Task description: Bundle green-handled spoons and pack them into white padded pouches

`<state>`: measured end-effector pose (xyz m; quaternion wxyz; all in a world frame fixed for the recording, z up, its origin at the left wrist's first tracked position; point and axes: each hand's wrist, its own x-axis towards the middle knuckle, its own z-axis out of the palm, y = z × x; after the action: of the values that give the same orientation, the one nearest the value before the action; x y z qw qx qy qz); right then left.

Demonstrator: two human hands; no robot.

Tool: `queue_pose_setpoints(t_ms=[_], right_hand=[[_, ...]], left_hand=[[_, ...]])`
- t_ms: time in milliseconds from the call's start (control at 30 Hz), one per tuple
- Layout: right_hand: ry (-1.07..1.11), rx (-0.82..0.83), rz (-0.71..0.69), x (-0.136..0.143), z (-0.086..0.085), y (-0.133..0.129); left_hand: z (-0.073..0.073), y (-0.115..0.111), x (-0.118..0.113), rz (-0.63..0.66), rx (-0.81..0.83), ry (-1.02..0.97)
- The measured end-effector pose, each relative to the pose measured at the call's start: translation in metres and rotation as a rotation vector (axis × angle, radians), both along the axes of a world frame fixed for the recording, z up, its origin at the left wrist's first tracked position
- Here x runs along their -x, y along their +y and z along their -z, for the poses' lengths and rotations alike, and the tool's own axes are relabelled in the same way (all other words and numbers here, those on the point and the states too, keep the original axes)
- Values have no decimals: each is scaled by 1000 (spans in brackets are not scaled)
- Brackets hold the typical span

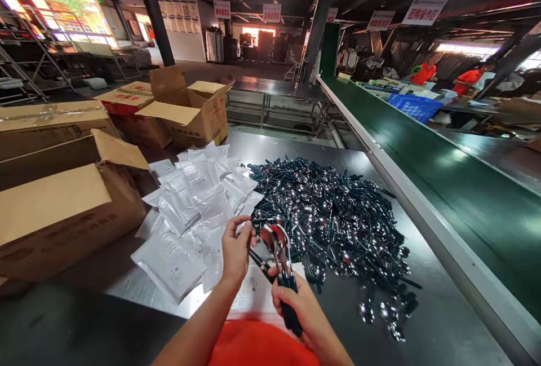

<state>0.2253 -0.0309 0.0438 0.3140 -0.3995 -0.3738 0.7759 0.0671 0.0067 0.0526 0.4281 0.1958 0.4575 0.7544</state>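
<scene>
My right hand (pixel 296 304) is closed around the dark handles of several spoons (pixel 279 242), their shiny metal bowls pointing up and away from me. My left hand (pixel 236 247) is just left of those bowls, thumb and fingers curled together in a pinch; what lies between the fingertips is hidden. A dark-handled piece (pixel 262 266) slants between the two hands. Beyond them spreads a large heap of dark-handled spoons (pixel 321 214) on the metal table (pixel 350 321). To the left lies a pile of white padded mailer bags (pixel 173 264). Another white bag (pixel 249 290) is under my hands.
Open cardboard boxes (pixel 54 202) stand along the left, with another open box (pixel 198 112) behind the bags. A green conveyor belt (pixel 422 163) with a pale side rail runs along the right. Beyond it are a blue basket (pixel 414 107) and people in orange tops (pixel 422 74).
</scene>
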Motion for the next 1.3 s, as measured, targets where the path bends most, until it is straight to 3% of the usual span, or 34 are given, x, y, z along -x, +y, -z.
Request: queue_pose_setpoints(t_ms=[267,567,667,733,867,967,1033,1167,1300], right_hand=[[232,184,-164,-20,-10,7],[529,441,-388,-9,23,5],[523,529,-386,-3,17,5],[403,541,-352,-2,7,6],[-13,195,-190,-13,-7,4],[-321,-105,89,-20,-2,-2],[-327,-154,293,-15,6,-9],[56,223,356,9,15,-17],[246,483,414,13,4,-6]], left_hand=[[4,10,3,280,-13,-217],[-5,4,-17,591,17,-481],[-2,4,-16,518,122,-475],[0,5,-11,469,166,-461],[5,9,11,361,141,-444],[5,13,25,238,131,-468],[3,14,25,163,100,-478],[-6,13,8,31,-9,-375],[-10,10,0,-2,-109,-267]])
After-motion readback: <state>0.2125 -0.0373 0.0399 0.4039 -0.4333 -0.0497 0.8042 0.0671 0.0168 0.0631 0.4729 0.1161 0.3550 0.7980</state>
